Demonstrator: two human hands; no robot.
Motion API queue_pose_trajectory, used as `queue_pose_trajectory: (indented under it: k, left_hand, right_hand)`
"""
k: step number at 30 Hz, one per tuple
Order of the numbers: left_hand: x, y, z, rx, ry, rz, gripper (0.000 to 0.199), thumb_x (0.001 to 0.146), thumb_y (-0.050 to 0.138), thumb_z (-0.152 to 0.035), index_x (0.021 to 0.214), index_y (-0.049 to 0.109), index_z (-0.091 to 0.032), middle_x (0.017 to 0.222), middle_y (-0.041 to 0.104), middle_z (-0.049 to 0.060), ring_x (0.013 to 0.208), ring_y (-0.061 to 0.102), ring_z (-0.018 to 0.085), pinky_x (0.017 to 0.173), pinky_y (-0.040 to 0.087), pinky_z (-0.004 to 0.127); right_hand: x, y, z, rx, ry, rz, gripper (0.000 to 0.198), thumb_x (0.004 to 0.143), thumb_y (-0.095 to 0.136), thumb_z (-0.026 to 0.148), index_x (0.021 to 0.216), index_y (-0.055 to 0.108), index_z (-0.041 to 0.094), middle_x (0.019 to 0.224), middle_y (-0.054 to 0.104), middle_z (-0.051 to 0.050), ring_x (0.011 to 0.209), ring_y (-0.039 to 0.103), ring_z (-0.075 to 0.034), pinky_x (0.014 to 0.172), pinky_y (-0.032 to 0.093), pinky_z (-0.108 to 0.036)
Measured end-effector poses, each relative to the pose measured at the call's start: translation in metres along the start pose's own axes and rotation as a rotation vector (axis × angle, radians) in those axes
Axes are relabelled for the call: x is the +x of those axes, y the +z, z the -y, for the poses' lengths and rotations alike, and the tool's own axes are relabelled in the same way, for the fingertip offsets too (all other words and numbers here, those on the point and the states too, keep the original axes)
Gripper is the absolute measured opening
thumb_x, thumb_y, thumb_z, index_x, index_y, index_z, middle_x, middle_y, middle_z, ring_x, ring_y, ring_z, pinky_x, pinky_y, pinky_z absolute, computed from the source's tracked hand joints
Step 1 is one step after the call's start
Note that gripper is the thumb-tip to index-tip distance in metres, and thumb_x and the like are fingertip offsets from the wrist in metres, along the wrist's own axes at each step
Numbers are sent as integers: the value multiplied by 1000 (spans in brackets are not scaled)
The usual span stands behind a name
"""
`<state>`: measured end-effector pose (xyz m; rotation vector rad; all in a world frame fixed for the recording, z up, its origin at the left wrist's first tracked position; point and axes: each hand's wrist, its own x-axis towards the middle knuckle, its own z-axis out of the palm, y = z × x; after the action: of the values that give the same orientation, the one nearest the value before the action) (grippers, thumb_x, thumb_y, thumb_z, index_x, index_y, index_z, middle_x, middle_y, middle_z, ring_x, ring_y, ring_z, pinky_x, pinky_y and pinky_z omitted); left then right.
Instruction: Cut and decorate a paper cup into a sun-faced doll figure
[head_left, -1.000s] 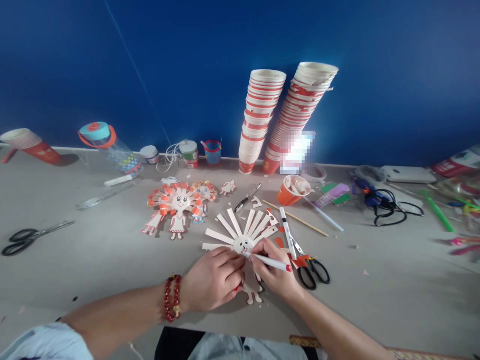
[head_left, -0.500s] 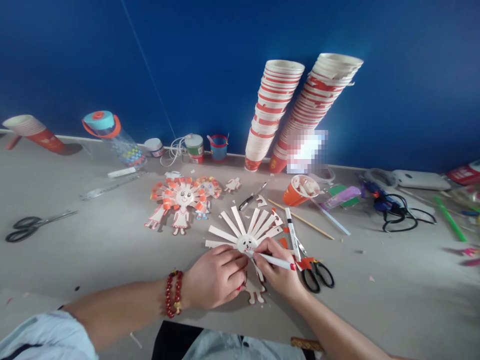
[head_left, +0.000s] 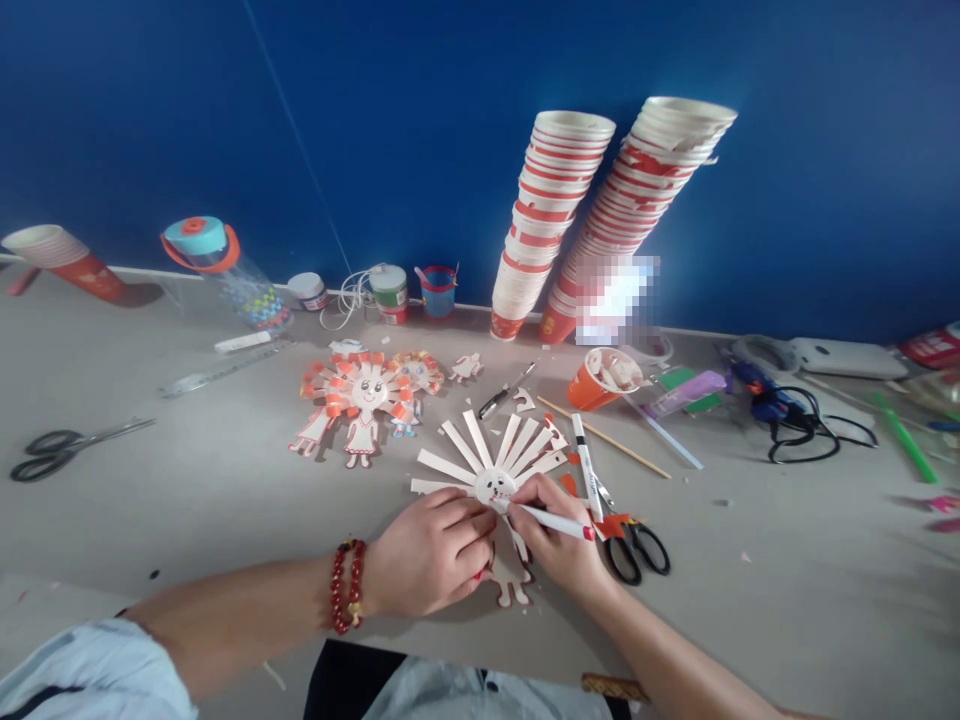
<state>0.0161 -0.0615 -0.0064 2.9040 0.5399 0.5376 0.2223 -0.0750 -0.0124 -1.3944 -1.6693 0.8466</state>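
Observation:
A paper doll (head_left: 512, 580) with a round drawn face and white strips fanned out around its head lies on the table in front of me. My left hand (head_left: 435, 550) rests on its left side, fingers bent and together, pressing it down. A small red thing (head_left: 479, 575) shows at those fingertips, too little of it to name. In my right hand (head_left: 559, 540) is a white marker (head_left: 555, 521) with a red end, pinched in the fingers. Its tip is at the mouth area of the face, where pinkish-red marks show; exact contact is hard to make out.
Finished-looking paper dolls (head_left: 365, 400) lie to the left. A second marker (head_left: 587, 465) and black-handled scissors (head_left: 636, 553) sit beside my right hand. Behind stand tall paper cup stacks (head_left: 551, 220) and a cup of scraps (head_left: 600, 385). More scissors (head_left: 56, 452) lie far left.
The hands and doll stay in nearly the same place. The marker tip has shifted very slightly on the face, and the camera view has moved a little.

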Motion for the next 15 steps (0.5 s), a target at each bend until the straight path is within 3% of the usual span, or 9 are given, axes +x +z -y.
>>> queue_pose_trajectory:
  k: [15]
  left_hand:
    - [1,0,-1,-1,-6,-1,25,93,51,-30,107,63,-14,116,68,9,112,56,23,103,40,40]
  right_hand:
    - [-1,1,-4,-25,19,74,10,81,54,18,71,54,21,58,57,2,51,50,-14,49,39,-23]
